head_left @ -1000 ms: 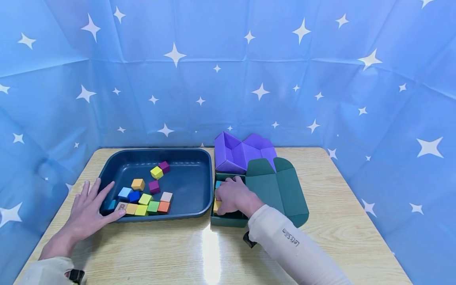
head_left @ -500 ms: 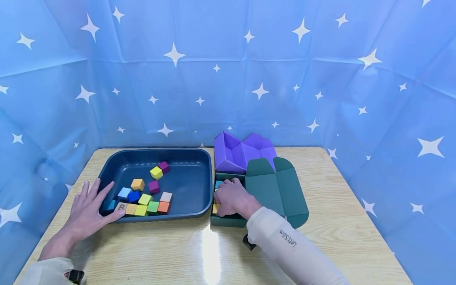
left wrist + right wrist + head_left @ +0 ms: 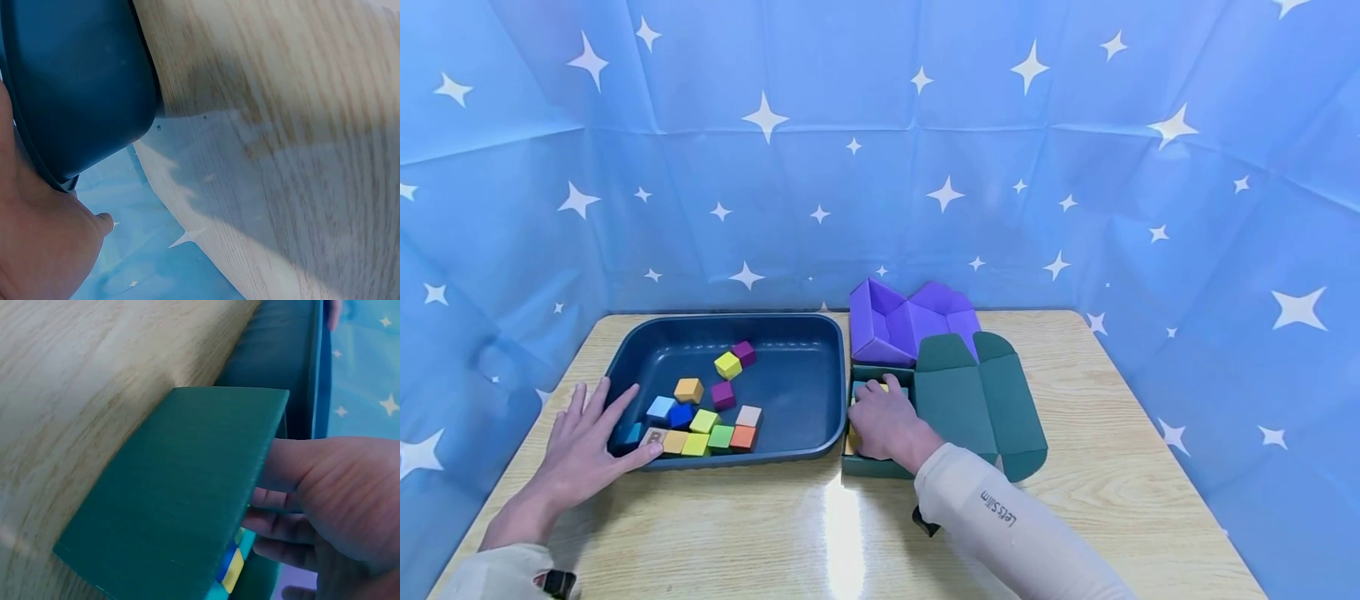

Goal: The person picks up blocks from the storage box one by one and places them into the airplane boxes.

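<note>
My left hand (image 3: 580,450) rests with fingers spread on the left rim of a dark blue tray (image 3: 801,400). Its thumb lies along the front edge, next to a wooden block marked with a letter (image 3: 653,437). My right hand (image 3: 891,425) reaches down into a small green box (image 3: 880,467), which holds several coloured blocks. Yellow blocks (image 3: 852,442) show beside that hand. From the right wrist, a blue block (image 3: 227,559) and a yellow block (image 3: 234,572) appear past the box wall (image 3: 175,481); the right fingertips are hidden behind it, so I cannot tell whether they hold a block.
Several cubes lie in the tray, among them an orange one (image 3: 688,391), a purple one (image 3: 723,395) and a white one (image 3: 748,417). The green lid (image 3: 958,400) lies folded out to the right. Behind stands an open purple box (image 3: 880,329). Starred blue cloth (image 3: 850,183) surrounds the table.
My right hand has shifted slightly inside the green box, and a yellow block near its far end now shows. My left hand and the tray's blocks stay put.
</note>
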A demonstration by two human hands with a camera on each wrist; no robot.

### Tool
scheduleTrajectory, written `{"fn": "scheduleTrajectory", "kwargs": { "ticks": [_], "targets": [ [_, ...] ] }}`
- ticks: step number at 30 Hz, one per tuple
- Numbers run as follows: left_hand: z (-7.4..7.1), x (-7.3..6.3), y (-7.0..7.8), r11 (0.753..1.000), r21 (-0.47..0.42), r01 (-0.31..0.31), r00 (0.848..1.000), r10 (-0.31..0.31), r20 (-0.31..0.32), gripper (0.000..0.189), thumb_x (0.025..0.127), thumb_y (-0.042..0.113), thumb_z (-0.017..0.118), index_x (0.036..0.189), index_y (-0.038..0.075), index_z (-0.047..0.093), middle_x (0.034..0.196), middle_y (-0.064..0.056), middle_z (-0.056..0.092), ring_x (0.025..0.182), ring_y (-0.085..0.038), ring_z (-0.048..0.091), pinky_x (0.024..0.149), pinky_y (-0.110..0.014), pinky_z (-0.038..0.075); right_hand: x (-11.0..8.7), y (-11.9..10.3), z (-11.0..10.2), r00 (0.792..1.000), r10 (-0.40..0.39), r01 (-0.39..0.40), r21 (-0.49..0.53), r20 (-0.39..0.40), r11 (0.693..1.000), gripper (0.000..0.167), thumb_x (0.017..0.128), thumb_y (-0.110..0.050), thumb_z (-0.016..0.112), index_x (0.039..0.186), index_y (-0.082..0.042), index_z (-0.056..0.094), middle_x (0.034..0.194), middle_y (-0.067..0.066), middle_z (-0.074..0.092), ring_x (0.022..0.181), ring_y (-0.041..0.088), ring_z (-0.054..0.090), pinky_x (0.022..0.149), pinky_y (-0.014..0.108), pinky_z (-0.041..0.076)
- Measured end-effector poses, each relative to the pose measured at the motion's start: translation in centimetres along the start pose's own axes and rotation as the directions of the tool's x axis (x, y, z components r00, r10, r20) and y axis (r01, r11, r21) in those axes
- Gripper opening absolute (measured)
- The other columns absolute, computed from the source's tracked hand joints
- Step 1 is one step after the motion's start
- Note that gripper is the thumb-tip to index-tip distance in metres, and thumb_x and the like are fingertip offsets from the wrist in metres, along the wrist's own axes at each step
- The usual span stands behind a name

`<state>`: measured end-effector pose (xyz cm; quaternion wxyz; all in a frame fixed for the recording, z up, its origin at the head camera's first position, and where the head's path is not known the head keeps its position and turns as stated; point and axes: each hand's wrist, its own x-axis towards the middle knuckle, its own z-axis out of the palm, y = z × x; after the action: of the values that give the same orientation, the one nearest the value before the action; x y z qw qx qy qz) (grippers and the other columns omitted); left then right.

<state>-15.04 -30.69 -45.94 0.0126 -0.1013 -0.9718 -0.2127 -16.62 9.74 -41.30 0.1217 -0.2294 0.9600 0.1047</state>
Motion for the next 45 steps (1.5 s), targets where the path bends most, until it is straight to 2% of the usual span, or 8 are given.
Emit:
{"fn": "scheduleTrajectory", "kwargs": {
  "ticks": [7,11,18,24,28,37,45],
  "targets": [
    [0.0,0.0,0.0,1.0,0.0,0.001,1.0,-0.001,-0.001,0.099,0.083,0.058,0.065,0.157,0.013,0.017,0.162,-0.027,-0.007,0.145,-0.045,-0.026,0.109,-0.073,-0.016,-0.3,0.5,-1.4,1.0,0.0,-0.001,0.052,0.015,0.999,0.019,0.082,-0.042,0.075,0.073,-0.028,0.065,0.108,-0.005,0.063,0.114,0.022,0.051,0.112,0.049,0.031],
    [0.0,-0.1,0.0,1.0,0.0,0.003,1.0,-0.003,0.003,0.099,0.084,0.058,0.065,0.157,0.013,0.016,0.162,-0.027,-0.008,0.145,-0.045,-0.027,0.109,-0.073,-0.018,-0.8,1.1,-3.1,1.0,0.001,0.002,0.121,-0.028,0.993,0.016,0.082,-0.039,0.077,0.083,-0.026,0.068,0.104,-0.006,0.063,0.111,0.022,0.052,0.111,0.048,0.033],
    [0.0,-0.1,-0.1,1.0,0.003,0.004,1.0,-0.004,0.0,0.099,0.084,0.058,0.065,0.157,0.013,0.017,0.162,-0.026,-0.008,0.145,-0.045,-0.027,0.109,-0.073,-0.017,-0.5,1.6,-6.5,0.992,0.021,0.001,0.175,-0.125,0.985,0.029,0.084,-0.041,0.075,0.107,-0.023,0.071,0.115,-0.004,0.065,0.115,0.023,0.051,0.112,0.051,0.032],
    [0.2,0.0,-0.1,1.0,0.006,0.004,1.0,-0.004,-0.008,0.1,0.082,0.059,0.066,0.157,0.013,0.017,0.162,-0.027,-0.007,0.145,-0.047,-0.025,0.109,-0.073,-0.016,0.6,0.9,-8.0,0.99,0.028,-0.004,0.175,-0.135,0.985,0.037,0.086,-0.046,0.071,0.116,-0.024,0.068,0.124,-0.004,0.063,0.124,0.024,0.049,0.115,0.05,0.029],
    [0.3,0.0,0.0,1.0,0.007,0.004,1.0,-0.004,-0.007,0.1,0.082,0.059,0.066,0.157,0.014,0.017,0.162,-0.026,-0.007,0.145,-0.047,-0.025,0.109,-0.073,-0.016,1.8,-0.5,-7.6,0.991,0.009,0.012,0.154,-0.13,0.988,0.038,0.088,-0.049,0.068,0.119,-0.027,0.066,0.128,-0.004,0.061,0.129,0.023,0.047,0.116,0.049,0.028],
    [0.1,0.0,-0.1,1.0,0.017,0.007,1.0,-0.007,-0.005,0.101,0.082,0.059,0.066,0.157,0.014,0.016,0.162,-0.027,-0.007,0.145,-0.047,-0.025,0.109,-0.074,-0.015,5.2,-5.2,-5.6,0.983,-0.027,0.058,0.168,-0.182,0.984,0.037,0.088,-0.05,0.067,0.12,-0.032,0.066,0.131,-0.007,0.06,0.129,0.017,0.046,0.119,0.048,0.028],
    [0.0,-0.1,0.0,1.0,0.014,0.006,1.0,-0.006,0.0,0.101,0.082,0.059,0.067,0.157,0.013,0.017,0.162,-0.027,-0.006,0.145,-0.047,-0.025,0.109,-0.074,-0.014,6.9,-7.9,-4.9,0.984,-0.009,0.039,0.164,-0.179,0.986,0.035,0.087,-0.052,0.067,0.117,-0.033,0.07,0.125,-0.01,0.063,0.124,0.015,0.049,0.118,0.049,0.03]
  ]
}}
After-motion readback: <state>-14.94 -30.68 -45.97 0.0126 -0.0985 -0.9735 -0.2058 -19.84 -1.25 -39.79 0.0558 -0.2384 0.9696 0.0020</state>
